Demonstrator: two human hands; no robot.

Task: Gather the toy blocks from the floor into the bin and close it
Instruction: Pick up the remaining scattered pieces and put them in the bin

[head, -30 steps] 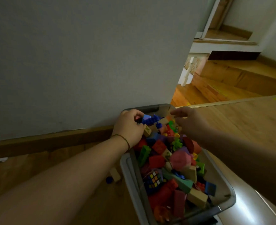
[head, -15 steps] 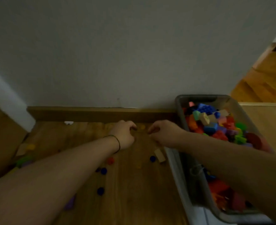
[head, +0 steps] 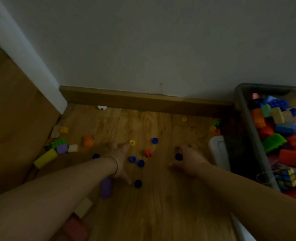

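The left hand (head: 121, 160) is low over the wooden floor (head: 161, 206), fingers straight and spread, holding nothing, fingertips right at a yellow ring (head: 132, 142). The right hand (head: 189, 159) is curled round a blue round piece (head: 178, 156), thumb below and fingers over it, down near the boards. It's dim, so I can't say whether the piece is lifted yet.

The bin (head: 243, 105) sits to the right against the skirting board (head: 143, 100), already heaped with toy blocks (head: 283, 127). I'd say the bulk of the job is in there. It's open, though: what looks like its white lid (head: 218, 150) pokes out beside or under it.

Plenty left on the floor. There are more blue discs (head: 141, 163) and a red piece (head: 148, 153) between the hands, and an orange block (head: 88, 140) further left. Over in the corner is a cluster with a green brick (head: 58, 142) and a yellow cylinder (head: 45, 158). A purple cylinder (head: 106, 187) lies by the left forearm, with a wooden block (head: 83, 206) nearer still. Closing comes last.
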